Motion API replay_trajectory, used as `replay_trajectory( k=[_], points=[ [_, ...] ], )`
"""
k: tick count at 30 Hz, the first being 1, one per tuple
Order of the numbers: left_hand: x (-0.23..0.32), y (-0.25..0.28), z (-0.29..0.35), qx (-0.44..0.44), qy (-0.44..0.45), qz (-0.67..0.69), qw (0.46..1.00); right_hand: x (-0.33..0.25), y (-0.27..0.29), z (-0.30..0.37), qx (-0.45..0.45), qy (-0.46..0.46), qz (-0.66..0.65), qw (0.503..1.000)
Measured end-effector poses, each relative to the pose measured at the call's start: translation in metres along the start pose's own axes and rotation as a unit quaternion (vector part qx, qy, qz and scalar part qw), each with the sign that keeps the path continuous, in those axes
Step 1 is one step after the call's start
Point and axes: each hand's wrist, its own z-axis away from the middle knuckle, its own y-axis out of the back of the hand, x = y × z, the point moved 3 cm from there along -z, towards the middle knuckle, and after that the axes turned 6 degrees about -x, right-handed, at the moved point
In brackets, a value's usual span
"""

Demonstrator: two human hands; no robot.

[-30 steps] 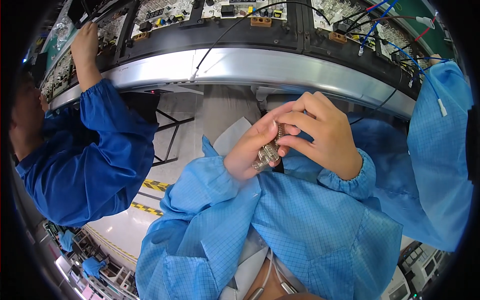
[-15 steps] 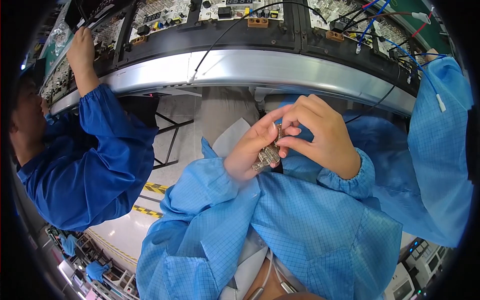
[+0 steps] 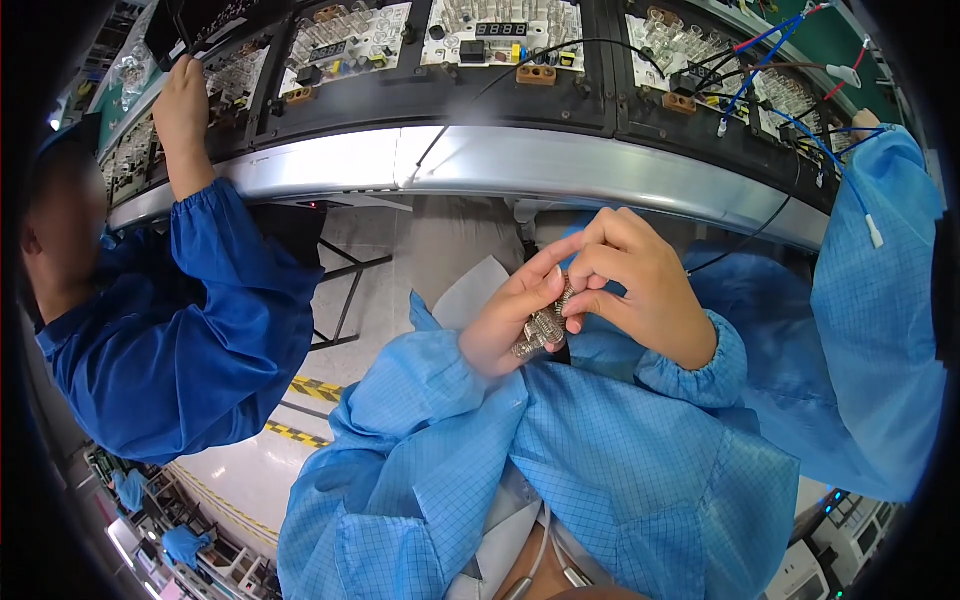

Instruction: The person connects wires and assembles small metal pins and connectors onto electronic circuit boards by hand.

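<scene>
Several small metal coil springs (image 3: 543,330) lie bunched in my left hand (image 3: 497,322), its fingers curled round them. Close against it, my right hand (image 3: 645,290) has thumb and fingers pinched at the upper end of the bunch, on a coil spring (image 3: 567,293). Both hands are in front of my body, on the near side of the bench edge. My fingers partly cover the springs, so how they lie against each other cannot be made out.
Beyond my hands runs a silver metal rail (image 3: 520,155). Behind it, black fixtures hold white circuit boards (image 3: 345,45) with small displays. Loose wires (image 3: 765,65) and a black cable (image 3: 470,105) hang over them. Co-workers' sleeves, dark blue (image 3: 200,330) and light blue (image 3: 870,300), flank me.
The view has shifted, so the bench and my hands appear slightly lower in the picture. My hands stay together on the springs with little change in their grip.
</scene>
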Motion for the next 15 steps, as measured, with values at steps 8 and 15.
replay_trajectory(
  k=[8,15],
  points=[
    [0.003,0.007,0.004,0.018,0.012,0.02,1.0,-0.006,0.0,-0.011,0.018,0.039,0.001,0.999],
    [0.003,0.016,0.009,0.04,0.031,-0.004,0.999,-0.005,-0.004,-0.02,-0.066,0.038,-0.011,0.997]
  ],
)
